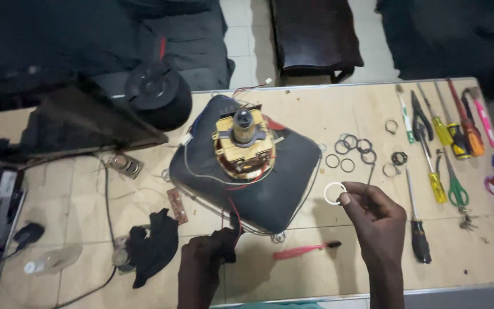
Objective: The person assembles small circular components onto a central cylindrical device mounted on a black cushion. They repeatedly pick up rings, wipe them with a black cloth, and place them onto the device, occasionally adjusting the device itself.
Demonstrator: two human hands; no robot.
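My right hand (375,220) pinches the white ring (334,193) clear of the bench (315,109), at 3 o'clock from the picture tube (247,171), while my left hand (204,260) grips its black cap (227,240) at 6 o'clock, steadying it.
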